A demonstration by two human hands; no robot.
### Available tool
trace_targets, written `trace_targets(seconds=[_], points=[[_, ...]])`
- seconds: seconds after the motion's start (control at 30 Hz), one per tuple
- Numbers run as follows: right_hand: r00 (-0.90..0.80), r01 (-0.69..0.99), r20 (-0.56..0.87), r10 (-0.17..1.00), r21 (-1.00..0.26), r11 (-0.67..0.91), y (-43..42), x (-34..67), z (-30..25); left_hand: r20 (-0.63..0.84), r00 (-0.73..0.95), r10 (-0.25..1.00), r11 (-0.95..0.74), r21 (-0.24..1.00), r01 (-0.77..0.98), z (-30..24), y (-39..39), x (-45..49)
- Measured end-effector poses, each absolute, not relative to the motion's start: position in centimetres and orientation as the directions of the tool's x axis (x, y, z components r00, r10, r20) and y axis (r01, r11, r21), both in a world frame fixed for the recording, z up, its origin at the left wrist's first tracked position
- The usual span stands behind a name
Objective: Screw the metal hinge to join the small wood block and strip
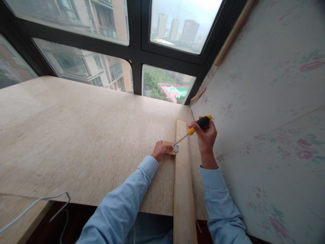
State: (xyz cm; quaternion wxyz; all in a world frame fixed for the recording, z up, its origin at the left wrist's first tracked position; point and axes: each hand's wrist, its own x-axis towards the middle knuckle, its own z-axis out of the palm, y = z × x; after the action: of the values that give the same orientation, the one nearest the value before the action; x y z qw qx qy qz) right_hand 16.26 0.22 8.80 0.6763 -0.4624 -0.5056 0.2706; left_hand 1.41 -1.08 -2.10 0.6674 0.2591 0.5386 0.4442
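A screwdriver (203, 121) with a yellow and black handle is held in my right hand (207, 137), its shaft slanting down to the left. The tip meets the left leaf of a small metal hinge (176, 148). That hinge joins a short wooden block (169, 143) to a long wooden plank (182, 183). My left hand (160, 150) is closed around the block's left end, with the thumb close to the hinge. Whether a screw sits under the tip is too small to tell.
The plank lies on a stone-patterned sill (88, 135) and juts past its front edge. A flowered wall (274, 135) rises close on the right, and dark-framed windows (137, 51) stand behind. A white cable (33, 205) hangs at the lower left.
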Motion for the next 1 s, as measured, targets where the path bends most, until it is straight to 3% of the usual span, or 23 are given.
trace_targets(seconds=[0.07, 0.17, 0.27, 0.37, 0.47, 0.6, 1.0], points=[[0.347, 0.183, 0.426, 0.836, -0.905, 0.385, 0.5, 17.4, 8.9, -0.490, 0.028, 0.871, 0.472, 0.822, -0.318, -2.2, -1.1, 1.4], [0.255, 0.434, 0.338, 0.906, -0.877, 0.205, 1.0, 19.5, 8.3, -0.486, 0.022, 0.874, 0.466, 0.825, -0.320, -2.2, -1.1, 1.4], [0.177, 0.693, 0.178, 0.968, -0.721, 0.005, 1.6, 21.1, 7.0, -0.481, 0.025, 0.876, 0.463, 0.827, -0.321, -2.1, -1.1, 1.4], [0.192, 0.844, -0.016, 0.981, -0.508, -0.174, 2.2, 22.1, 5.3, -0.483, 0.027, 0.875, 0.465, 0.823, -0.326, -2.0, -1.1, 1.3], [0.234, 0.905, -0.128, 0.964, -0.335, -0.264, 2.9, 22.8, 3.8, -0.484, 0.024, 0.875, 0.464, 0.824, -0.326, -2.0, -1.1, 1.2], [0.251, 0.933, -0.164, 0.954, -0.221, -0.284, 3.5, 23.3, 2.3, -0.477, 0.040, 0.878, 0.461, 0.820, -0.341, -2.0, -1.1, 1.2], [0.231, 0.955, -0.249, 0.941, -0.126, -0.268, 3.7, 23.7, 1.8, -0.502, -0.003, 0.865, 0.477, 0.824, -0.308, -0.9, -1.7, 1.1]])
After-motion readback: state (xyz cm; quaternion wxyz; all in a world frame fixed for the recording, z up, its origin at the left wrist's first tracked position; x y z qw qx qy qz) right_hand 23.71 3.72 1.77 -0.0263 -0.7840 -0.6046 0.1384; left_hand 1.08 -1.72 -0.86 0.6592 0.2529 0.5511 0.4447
